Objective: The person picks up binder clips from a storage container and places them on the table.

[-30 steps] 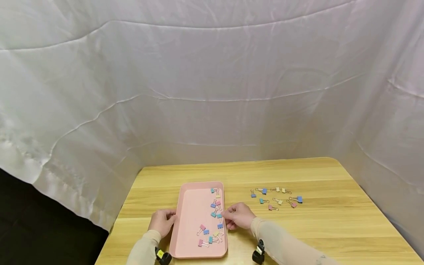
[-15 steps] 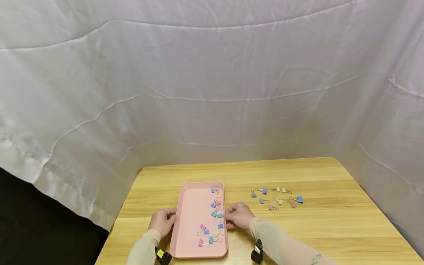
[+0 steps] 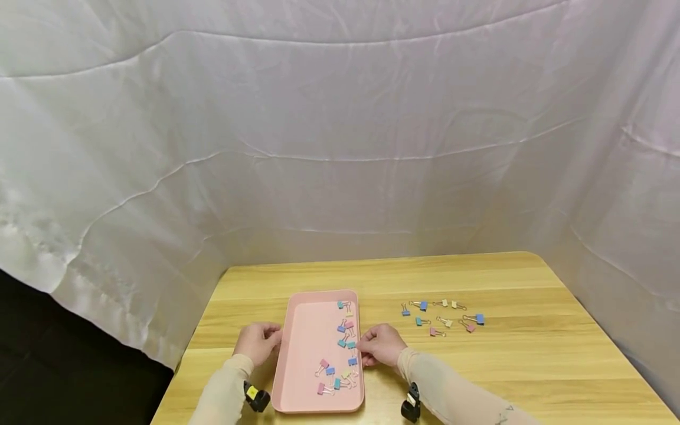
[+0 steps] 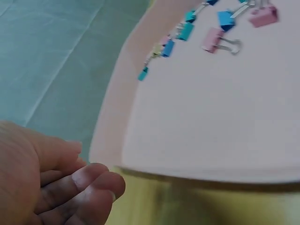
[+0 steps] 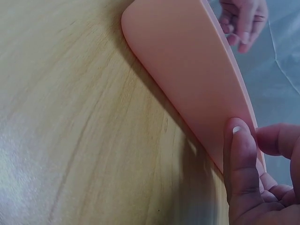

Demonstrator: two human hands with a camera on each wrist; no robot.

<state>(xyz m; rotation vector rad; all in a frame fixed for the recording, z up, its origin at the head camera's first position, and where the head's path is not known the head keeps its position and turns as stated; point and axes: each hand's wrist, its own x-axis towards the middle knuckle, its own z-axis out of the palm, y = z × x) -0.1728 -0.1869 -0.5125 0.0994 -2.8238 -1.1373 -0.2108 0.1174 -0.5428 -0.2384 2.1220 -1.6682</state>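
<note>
A pink rectangular tray (image 3: 300, 354) lies on the table with several small binder clips in it, in pink, blue, teal and yellow, mostly along its right side. My right hand (image 3: 383, 345) pinches the tray's right rim; in the right wrist view its thumb (image 5: 241, 159) presses the outer wall while a finger reaches over the edge. Beside the left wall is my left hand (image 3: 256, 342), holding nothing. The left wrist view shows its loosely bent fingers (image 4: 89, 180) just off the tray's edge. A pink binder clip (image 4: 213, 40) lies inside the tray there.
Several more binder clips lie loose on the wooden table (image 3: 504, 366) right of the tray, among them a blue binder clip (image 3: 480, 319) and a pink binder clip (image 3: 437, 332). A pale curtain (image 3: 340, 195) hangs behind and at the sides.
My left hand has let go of the tray's left rim and moved slightly away and forward. The right hand keeps its pinch; the tray and clips stay essentially in place.
</note>
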